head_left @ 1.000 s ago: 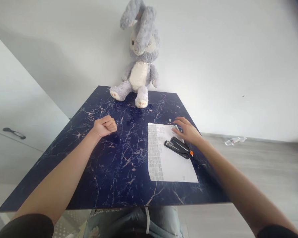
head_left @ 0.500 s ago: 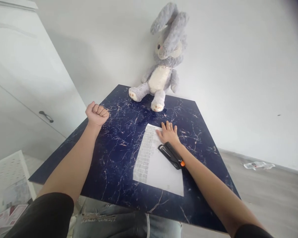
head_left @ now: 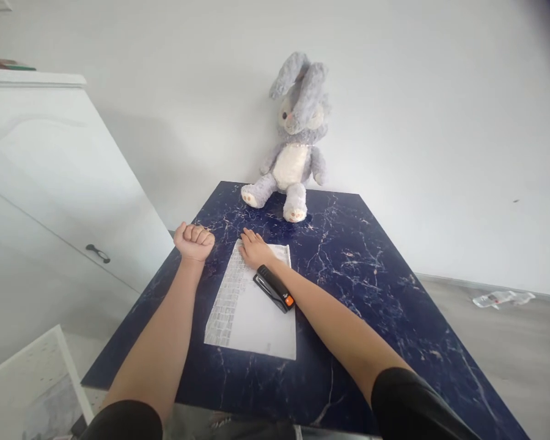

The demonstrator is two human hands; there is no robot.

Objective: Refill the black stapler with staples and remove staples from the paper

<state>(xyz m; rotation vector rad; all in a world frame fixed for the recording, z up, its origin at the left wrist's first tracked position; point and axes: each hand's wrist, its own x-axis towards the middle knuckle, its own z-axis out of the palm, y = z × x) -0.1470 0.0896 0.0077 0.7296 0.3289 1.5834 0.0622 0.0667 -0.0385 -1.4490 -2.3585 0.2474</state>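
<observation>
My left hand [head_left: 194, 241] is closed in a fist over the left part of the dark blue marble table [head_left: 362, 275], and nothing shows in it. My right hand [head_left: 254, 249] lies flat with fingers stretched out on the far edge of a white sheet of paper [head_left: 252, 311]. A black stapler [head_left: 274, 288] with an orange end rests on the paper, just beside my right wrist.
A grey plush rabbit [head_left: 293, 143] sits at the table's far edge against the white wall. A white cabinet [head_left: 46, 177] with a dark handle stands to the left. A white panel [head_left: 27, 385] leans low at the left. A clear plastic bottle [head_left: 502, 299] lies on the floor at right.
My right hand has slid left along the paper's far edge. The left fist has stayed closed near the table's left side. The view has shifted and the paper now lies closer to the left fist.
</observation>
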